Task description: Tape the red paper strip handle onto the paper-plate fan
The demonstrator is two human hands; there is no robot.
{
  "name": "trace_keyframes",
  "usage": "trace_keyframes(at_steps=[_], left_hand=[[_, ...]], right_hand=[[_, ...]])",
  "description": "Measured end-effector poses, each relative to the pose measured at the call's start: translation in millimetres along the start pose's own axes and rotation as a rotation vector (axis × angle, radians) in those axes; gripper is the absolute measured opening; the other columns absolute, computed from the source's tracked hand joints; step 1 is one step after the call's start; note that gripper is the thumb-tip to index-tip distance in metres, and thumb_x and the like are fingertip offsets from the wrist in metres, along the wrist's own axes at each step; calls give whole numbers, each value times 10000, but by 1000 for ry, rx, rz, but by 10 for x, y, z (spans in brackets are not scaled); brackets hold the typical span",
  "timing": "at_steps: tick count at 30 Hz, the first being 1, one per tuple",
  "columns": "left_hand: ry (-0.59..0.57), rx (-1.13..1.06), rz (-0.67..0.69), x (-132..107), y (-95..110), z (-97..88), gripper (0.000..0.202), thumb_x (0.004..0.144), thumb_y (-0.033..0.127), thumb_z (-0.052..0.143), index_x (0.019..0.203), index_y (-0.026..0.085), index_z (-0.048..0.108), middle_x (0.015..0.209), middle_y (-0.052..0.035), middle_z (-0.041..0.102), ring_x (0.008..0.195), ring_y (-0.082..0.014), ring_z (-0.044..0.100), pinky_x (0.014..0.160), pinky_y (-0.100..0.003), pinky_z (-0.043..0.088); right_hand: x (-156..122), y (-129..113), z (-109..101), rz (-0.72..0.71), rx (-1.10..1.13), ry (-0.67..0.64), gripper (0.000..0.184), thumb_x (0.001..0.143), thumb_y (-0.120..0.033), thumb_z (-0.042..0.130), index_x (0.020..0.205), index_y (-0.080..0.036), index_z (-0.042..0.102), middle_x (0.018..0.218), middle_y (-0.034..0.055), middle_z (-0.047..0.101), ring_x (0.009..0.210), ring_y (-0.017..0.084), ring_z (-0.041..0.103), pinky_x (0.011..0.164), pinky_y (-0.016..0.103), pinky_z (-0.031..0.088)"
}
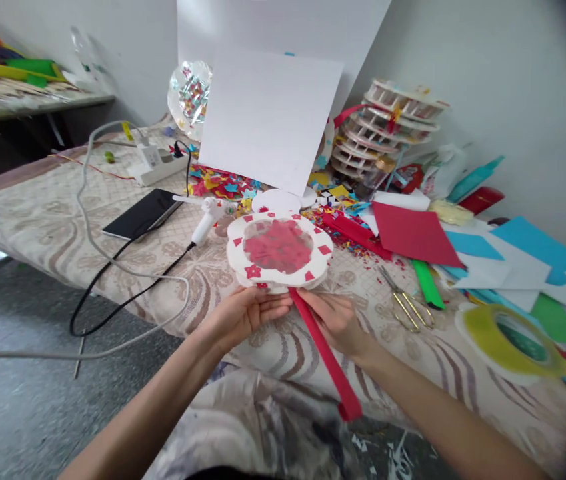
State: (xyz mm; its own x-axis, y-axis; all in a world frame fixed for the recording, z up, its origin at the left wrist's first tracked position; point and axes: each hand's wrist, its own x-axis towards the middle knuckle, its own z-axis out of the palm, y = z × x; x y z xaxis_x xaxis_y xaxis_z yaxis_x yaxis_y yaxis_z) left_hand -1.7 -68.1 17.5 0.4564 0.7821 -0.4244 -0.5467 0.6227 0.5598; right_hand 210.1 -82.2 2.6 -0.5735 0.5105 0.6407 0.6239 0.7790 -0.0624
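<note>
A white flower-shaped paper craft (236,261) with red paper pieces on its rim lies in front of me, and red shows through its clear round middle. At its near left edge my left hand (250,313) grips the rim, thumb close to the side and fingers stretched underneath. My right hand (335,321) pinches a red paper strip (323,348) where it meets the craft's near edge. The strip's free end hangs toward my lap and curls at the tip. The fingertips of both hands are partly hidden by the craft and strip.
A white glue gun (205,223) lies left of the craft, its black cord looping past a dark tablet-like slab (143,213). Scissors (405,300), a tape roll (513,337) and coloured paper (415,233) lie right. Behind stand a white board (273,113) and a tiered craft (387,130).
</note>
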Motion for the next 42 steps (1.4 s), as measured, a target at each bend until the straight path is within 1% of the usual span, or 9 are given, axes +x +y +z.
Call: trace_keyframes(at_steps=[5, 12, 18, 21, 24, 32, 36, 38, 42], left_hand=[[-24, -10, -52, -27, 148, 74, 328, 895, 66, 370, 884, -4, 691, 868, -214, 741, 799, -199, 732, 794, -270, 573], [-79, 24, -29, -39, 217, 143, 355, 894, 108, 370, 894, 5, 709, 890, -203, 743, 841, -201, 721, 888, -306, 541], [-28, 55, -10, -51, 160, 222, 333, 875, 76, 380, 857, 13, 706, 889, -200, 744, 827, -212, 727, 861, -320, 556], [-5, 91, 58, -47, 102, 226, 260, 842, 58, 441, 847, 21, 699, 887, -203, 745, 820, -227, 731, 854, -338, 560], [-6, 114, 139, -31, 46, 192, 172, 806, 71, 531, 834, 37, 698, 877, -196, 748, 819, -243, 733, 874, -371, 555], [-28, 128, 156, -34, 58, 165, 174, 803, 78, 537, 841, 46, 704, 885, -193, 750, 827, -253, 732, 873, -392, 555], [-10, 118, 154, -25, 45, 171, 180, 810, 68, 522, 833, 35, 698, 872, -200, 748, 822, -249, 734, 868, -376, 559], [-7, 108, 128, -9, 43, 159, 175, 807, 64, 522, 837, 41, 693, 884, -197, 748, 830, -245, 733, 877, -372, 557], [-24, 96, 102, 9, 50, 128, 167, 823, 79, 519, 861, 48, 678, 886, -195, 747, 858, -250, 731, 886, -368, 554]], right_hand=[[52, -30, -16, 56, 75, 78, 595, 913, -37, 482, 1473, -197, 357, 1026, 91, 730, 698, 153, 706, 708, 269, 588], [82, 0, -87, 36, -3, 88, 608, 907, -45, 487, 1480, -179, 335, 882, 61, 728, 615, 150, 669, 648, 271, 557], [184, -13, -177, 45, -87, -35, 475, 917, -110, 460, 1390, -96, 427, 825, 83, 714, 649, 188, 667, 611, 289, 515], [253, -54, -219, 130, -123, -191, 414, 884, -113, 413, 1277, -38, 520, 685, 67, 675, 534, 180, 611, 498, 273, 433], [302, -80, -232, 245, -47, -362, 367, 827, -94, 415, 1150, -46, 582, 603, 38, 637, 501, 165, 579, 466, 252, 361], [331, -33, -148, 362, 72, -436, 276, 807, -120, 453, 1055, -109, 574, 557, 10, 585, 465, 154, 521, 470, 238, 297], [317, 0, -125, 403, 156, -471, 236, 822, -132, 459, 1023, -114, 582, 536, -1, 572, 446, 155, 522, 447, 227, 320], [274, 27, -104, 357, 191, -445, 309, 851, -152, 448, 1132, -95, 561, 601, 25, 629, 480, 169, 568, 469, 234, 379], [174, 75, -68, 186, 157, -264, 436, 906, -152, 392, 1330, -76, 460, 813, 106, 717, 611, 197, 657, 582, 274, 487]])
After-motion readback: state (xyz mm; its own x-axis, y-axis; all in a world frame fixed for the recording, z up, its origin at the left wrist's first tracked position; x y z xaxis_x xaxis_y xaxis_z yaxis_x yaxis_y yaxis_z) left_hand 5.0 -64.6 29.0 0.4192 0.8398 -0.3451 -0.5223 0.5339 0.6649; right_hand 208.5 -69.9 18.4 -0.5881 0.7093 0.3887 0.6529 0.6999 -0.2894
